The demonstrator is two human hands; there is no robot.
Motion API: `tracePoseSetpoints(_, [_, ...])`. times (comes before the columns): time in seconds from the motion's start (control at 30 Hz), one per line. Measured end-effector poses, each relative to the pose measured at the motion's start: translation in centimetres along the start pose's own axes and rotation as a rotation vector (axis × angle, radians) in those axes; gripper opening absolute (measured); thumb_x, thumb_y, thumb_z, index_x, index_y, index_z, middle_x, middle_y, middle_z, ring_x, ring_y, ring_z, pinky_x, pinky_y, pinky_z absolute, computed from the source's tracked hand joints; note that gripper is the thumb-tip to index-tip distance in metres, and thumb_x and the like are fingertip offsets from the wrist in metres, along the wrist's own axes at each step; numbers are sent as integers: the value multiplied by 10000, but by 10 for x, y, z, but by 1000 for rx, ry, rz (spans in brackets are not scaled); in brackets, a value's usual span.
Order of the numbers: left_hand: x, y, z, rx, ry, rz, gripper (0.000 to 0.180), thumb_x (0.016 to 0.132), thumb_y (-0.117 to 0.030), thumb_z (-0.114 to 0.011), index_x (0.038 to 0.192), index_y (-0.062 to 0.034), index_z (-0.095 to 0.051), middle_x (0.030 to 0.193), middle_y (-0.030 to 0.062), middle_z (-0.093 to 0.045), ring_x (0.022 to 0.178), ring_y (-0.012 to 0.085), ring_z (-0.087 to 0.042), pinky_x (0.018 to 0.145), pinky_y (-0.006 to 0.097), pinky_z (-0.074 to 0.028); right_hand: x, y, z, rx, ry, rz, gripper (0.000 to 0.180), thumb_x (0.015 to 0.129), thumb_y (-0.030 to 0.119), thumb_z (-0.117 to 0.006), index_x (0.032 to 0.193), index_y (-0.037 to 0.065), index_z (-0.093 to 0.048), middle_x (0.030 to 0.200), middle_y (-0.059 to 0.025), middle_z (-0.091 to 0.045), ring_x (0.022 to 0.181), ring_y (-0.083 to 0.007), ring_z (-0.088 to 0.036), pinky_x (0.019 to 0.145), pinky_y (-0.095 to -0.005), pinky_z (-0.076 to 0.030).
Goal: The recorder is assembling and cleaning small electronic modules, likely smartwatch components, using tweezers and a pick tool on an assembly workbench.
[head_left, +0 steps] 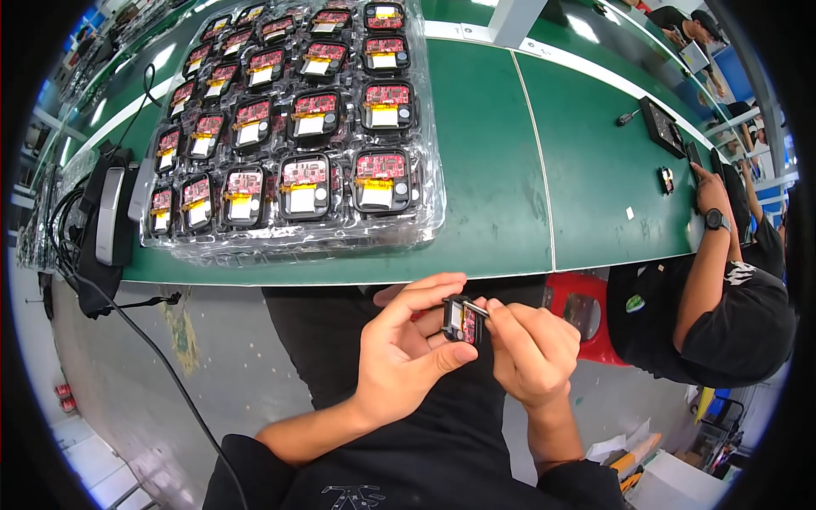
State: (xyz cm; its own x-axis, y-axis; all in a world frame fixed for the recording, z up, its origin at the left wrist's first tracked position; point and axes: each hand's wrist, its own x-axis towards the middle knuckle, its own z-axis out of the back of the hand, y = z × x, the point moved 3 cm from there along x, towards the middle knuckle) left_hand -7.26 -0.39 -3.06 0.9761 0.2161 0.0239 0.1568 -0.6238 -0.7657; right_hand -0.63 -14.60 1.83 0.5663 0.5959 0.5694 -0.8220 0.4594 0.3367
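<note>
Over my lap, just in front of the table edge, my left hand (406,348) holds an open black watch case (460,325) between thumb and fingers. A red circuit board and a pale part show inside it. My right hand (534,350) pinches a slim metal tool (476,308), whose tip is at the upper part of the case. The fingers hide much of the tool, so its exact kind is unclear. On the table, a clear plastic tray (431,200) carries rows of similar black watch cases (382,181) with red boards, white blocks and yellow strips.
The green table (484,161) spans the view ahead. At left stand a black-and-silver device (111,212) and a trailing black cable (170,353). On the right, a co-worker (735,331) leans at the table near a black box (661,127). A red stool (586,314) is beside me.
</note>
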Motion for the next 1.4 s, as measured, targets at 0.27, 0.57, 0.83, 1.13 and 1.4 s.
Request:
tracePoseSetpoints(0.27, [-3,-23,-3,-80,124,-38,590,839,24,-777,1352,53,-488,1366,140,-476,1261,310,-577,1070,420,-481,14,-14,13,130,-113,-37,198,746,-5,-779,939,-14,-734,819,-98,-692,588,-221,-594,530,-303,-480])
tracePoseSetpoints(0.57, [44,-160,2,593,287,-470,708,803,-399,-845,1305,-13,-528,1164,180,-586,1040,346,-677,755,441,-617,42,-82,14,326,-331,-347,144,910,-5,-662,1031,-78,-685,863,-96,-650,742,-127,-586,661,-240,-452])
tracePoseSetpoints(0.83, [194,-255,60,1228,-117,-464,240,986,-153,-605,1176,-32,-686,906,1,-654,795,47,-568,641,217,-458,49,-109,-4,606,-186,-712,198,960,106,-674,1066,-60,-689,763,23,-610,653,-34,-490,563,-202,-380])
tracePoseSetpoints(1.13, [279,-246,99,1922,-13,-502,262,854,-163,-750,1063,-7,-721,1098,173,-707,1027,340,-677,915,405,-512,43,-115,1,636,-193,-720,204,967,124,-667,1077,-47,-690,805,2,-639,653,-32,-501,557,-194,-385])
tracePoseSetpoints(1.4, [264,-233,81,2093,86,-572,268,931,-169,-639,1146,-24,-709,1310,219,-607,1219,405,-567,1034,440,-458,43,-119,3,700,-205,-704,184,956,93,-677,1066,-53,-698,848,-8,-666,761,-53,-580,669,-217,-469])
